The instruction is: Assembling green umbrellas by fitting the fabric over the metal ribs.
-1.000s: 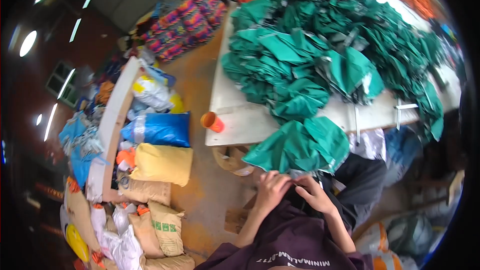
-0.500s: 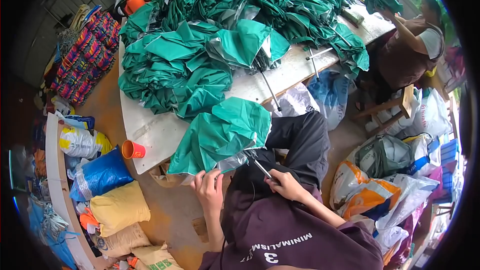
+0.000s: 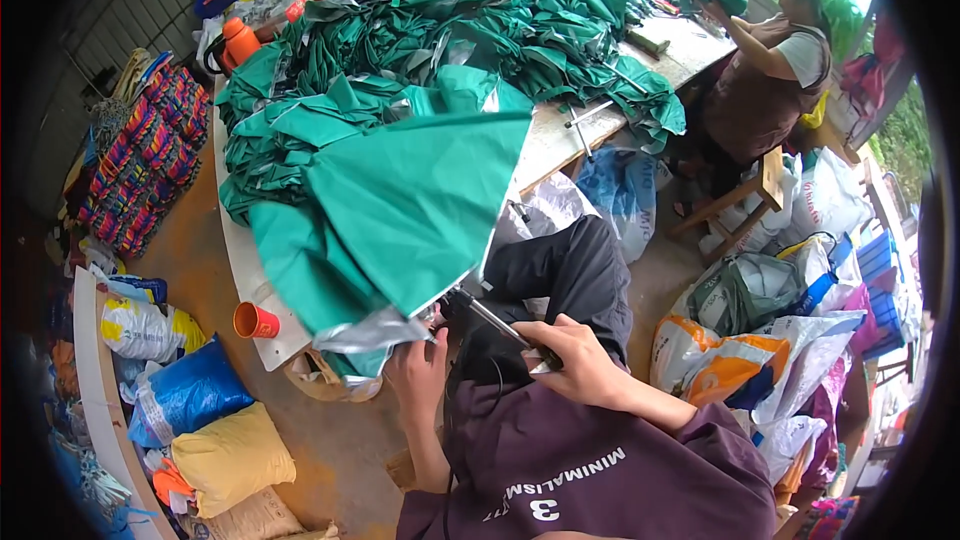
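Note:
A green umbrella (image 3: 390, 230) with a silvery underside lies partly spread over my lap and the table's near edge. Its metal shaft (image 3: 490, 315) slants down to my right hand (image 3: 580, 365), whose fingers close round the shaft's lower end. A small dark and pale piece (image 3: 545, 360) shows at those fingers; its kind is unclear. My left hand (image 3: 418, 375) is at the canopy's lower hem with fingers bent against it, the fingertips partly hidden by the cloth. Behind, a heap of green umbrellas (image 3: 430, 40) covers much of the white table (image 3: 240, 260).
An orange-red cup (image 3: 256, 320) stands at the table's near left corner. Filled sacks, among them a yellow one (image 3: 235, 455), lie on the left. Several plastic bags (image 3: 720, 350) crowd the right. Across the table's far right, another person (image 3: 765, 70) handles green cloth beside a wooden stool (image 3: 745, 200).
The umbrella's canopy has spread wider and swung up over the table edge. My right hand has shifted slightly right along with the shaft. My left hand stays by the hem. The view has shifted slightly.

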Demonstrator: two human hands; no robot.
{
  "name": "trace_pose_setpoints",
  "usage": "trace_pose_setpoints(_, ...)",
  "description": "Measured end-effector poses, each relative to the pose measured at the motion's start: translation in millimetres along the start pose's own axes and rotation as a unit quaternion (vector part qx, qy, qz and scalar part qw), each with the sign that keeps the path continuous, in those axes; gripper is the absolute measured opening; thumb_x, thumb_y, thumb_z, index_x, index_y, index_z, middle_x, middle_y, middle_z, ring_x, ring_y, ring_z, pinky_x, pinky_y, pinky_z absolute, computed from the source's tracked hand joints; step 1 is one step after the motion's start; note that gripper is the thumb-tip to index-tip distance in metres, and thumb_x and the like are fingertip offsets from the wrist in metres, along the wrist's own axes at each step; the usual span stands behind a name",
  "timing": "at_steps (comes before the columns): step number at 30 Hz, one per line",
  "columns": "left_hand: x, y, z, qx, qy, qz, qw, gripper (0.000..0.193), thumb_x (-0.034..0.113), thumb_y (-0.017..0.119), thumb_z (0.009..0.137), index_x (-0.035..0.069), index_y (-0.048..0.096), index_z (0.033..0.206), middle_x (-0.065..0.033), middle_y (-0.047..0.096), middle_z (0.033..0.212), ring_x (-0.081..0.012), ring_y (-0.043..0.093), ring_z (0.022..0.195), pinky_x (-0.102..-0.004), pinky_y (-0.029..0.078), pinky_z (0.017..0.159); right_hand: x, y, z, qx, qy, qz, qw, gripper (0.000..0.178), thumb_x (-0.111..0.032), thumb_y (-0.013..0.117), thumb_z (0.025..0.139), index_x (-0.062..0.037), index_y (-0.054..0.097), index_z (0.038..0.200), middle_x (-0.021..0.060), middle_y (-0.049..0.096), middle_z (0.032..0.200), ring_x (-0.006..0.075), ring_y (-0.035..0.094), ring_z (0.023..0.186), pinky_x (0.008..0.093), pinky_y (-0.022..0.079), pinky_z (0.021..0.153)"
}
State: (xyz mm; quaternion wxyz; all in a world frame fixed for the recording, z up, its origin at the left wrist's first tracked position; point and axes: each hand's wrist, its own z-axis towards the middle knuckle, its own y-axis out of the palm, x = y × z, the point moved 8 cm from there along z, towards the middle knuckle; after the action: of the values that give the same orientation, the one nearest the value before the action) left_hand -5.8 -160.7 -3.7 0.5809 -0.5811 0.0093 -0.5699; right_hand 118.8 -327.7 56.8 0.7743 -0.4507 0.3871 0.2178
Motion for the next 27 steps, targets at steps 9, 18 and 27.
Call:
trace_pose_setpoints(9,19,-9,-40,-0.076,0.077,-0.107,0.988,0.016,0.008,0.063,0.089,0.005,0.068,0.103,-0.0103,0.07,0.102,-0.0299,0.064,0.09,-0.04,0.047,0.085,22,34,-6,0.018,-0.017,-0.201,0.979,0.054,-0.006,0.068,0.077,-0.004,0.053,0.129,0.0066,0.061,0.08,0.0233,0.06,0.071,0.0342,0.041,0.071)
trace_pose_setpoints(18,25,0,-31,-0.1,0.125,-0.11,0.981,0.012,0.005,0.064,0.087,0.007,0.069,0.097,-0.0054,0.071,0.099,-0.0253,0.062,0.091,-0.0372,0.046,0.083,85,76,-33,-0.007,0.027,-0.249,0.968,0.048,-0.008,0.066,0.078,-0.0029,0.054,0.124,0.0077,0.061,0.08,0.0228,0.062,0.074,0.0344,0.042,0.072)
trace_pose_setpoints(27,21,12,2,-0.077,0.177,0.128,0.973,0.016,0.008,0.069,0.082,0.012,0.069,0.097,0.003,0.07,0.102,-0.0232,0.056,0.103,-0.0395,0.039,0.095,95,81,-36,-0.012,0.046,-0.193,0.98,0.043,-0.008,0.065,0.079,-0.0033,0.055,0.121,0.0078,0.06,0.079,0.0249,0.061,0.075,0.035,0.044,0.073)
